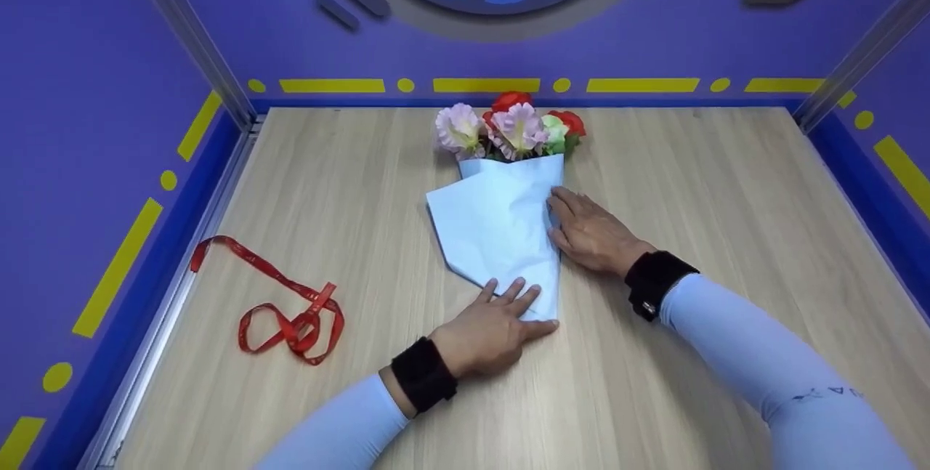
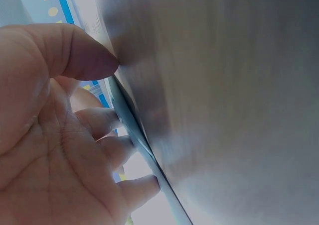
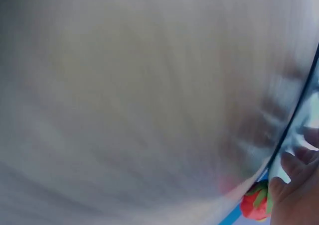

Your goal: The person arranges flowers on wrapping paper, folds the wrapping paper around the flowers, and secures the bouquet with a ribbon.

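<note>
A bouquet of artificial flowers [image 1: 520,127], pink, red and pale green, lies on the table wrapped in light blue paper [image 1: 483,216]. Across the paper's narrow lower end, my left hand [image 1: 488,335] rests with its fingers spread, the thumb along the bottom edge. In the left wrist view the fingertips [image 2: 144,189] touch the paper. My right hand [image 1: 597,234] lies against the paper's right edge, its fingertips touching the side fold. One red flower [image 3: 255,205] shows beside the right fingers in the right wrist view. A wide flap of the paper stands out to the left.
A red ribbon [image 1: 305,325] lies loosely looped on the left of the wooden table [image 1: 349,187]. Blue-purple panels [image 1: 218,27] with yellow marks wall in the back and both sides. A metal rail [image 1: 196,266] runs along the left edge.
</note>
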Action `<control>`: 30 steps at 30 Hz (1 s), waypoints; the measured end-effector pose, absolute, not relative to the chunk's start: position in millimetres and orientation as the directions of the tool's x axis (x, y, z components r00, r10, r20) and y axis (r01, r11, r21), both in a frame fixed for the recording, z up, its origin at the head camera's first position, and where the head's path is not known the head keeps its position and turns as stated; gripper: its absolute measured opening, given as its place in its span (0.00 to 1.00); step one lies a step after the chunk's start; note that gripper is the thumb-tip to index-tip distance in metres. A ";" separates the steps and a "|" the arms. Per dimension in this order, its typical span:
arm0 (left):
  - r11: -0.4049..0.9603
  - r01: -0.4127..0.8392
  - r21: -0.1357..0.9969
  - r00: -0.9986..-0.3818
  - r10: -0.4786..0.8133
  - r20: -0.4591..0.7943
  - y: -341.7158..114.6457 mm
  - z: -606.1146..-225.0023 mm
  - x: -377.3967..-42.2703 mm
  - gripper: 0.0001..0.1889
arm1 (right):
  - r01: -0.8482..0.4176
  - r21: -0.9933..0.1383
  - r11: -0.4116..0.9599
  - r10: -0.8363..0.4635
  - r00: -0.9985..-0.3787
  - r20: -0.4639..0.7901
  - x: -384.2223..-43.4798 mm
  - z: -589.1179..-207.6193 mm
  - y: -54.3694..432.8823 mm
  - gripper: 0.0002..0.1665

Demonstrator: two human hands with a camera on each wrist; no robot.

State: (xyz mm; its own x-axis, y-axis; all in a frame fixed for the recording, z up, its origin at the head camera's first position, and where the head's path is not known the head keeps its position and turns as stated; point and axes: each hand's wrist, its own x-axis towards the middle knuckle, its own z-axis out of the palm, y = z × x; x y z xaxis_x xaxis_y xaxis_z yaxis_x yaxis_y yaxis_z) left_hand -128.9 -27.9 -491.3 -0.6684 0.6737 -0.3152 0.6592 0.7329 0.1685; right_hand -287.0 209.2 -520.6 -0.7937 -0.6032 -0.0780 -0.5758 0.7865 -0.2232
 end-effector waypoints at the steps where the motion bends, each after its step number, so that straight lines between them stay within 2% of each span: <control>1: 0.733 0.658 0.170 -0.669 0.673 -0.316 -28.0 -490.9 -128.7 0.28 | -0.565 -0.235 0.791 -0.598 -0.796 -0.098 -287.6 -520.3 208.7 0.42; 5: 0.733 0.659 0.168 -0.670 0.674 -0.312 -27.8 -489.8 -128.2 0.29 | -0.517 -0.269 0.813 -0.570 -0.800 -0.188 -292.5 -520.2 206.7 0.51; 10: 0.735 0.656 0.173 -0.669 0.672 -0.317 -27.8 -490.5 -128.7 0.30 | -0.465 -0.244 0.851 -0.520 -0.812 -0.265 -298.7 -520.9 204.4 0.58; 13: 0.737 0.654 0.173 -0.671 0.670 -0.316 -28.1 -491.7 -129.1 0.30 | -0.456 -0.199 0.867 -0.496 -0.821 -0.284 -300.7 -521.2 201.9 0.58; 17: 0.740 0.651 0.171 -0.675 0.667 -0.315 -28.0 -491.5 -128.9 0.30 | -0.472 -0.170 0.865 -0.501 -0.838 -0.217 -303.8 -520.1 199.8 0.54; 21: 0.745 0.641 0.182 -0.675 0.661 -0.327 -26.7 -489.7 -128.7 0.30 | -0.481 -0.208 0.852 -0.514 -0.844 -0.155 -310.2 -520.2 201.1 0.52; 26: 0.745 0.638 0.194 -0.676 0.662 -0.324 -26.7 -489.7 -129.1 0.30 | -0.447 -0.266 0.854 -0.508 -0.827 -0.239 -320.8 -523.0 203.9 0.57; 30: 0.742 0.644 0.187 -0.676 0.666 -0.314 -27.0 -491.0 -129.3 0.29 | -0.427 -0.233 0.874 -0.482 -0.826 -0.293 -328.6 -523.5 204.3 0.61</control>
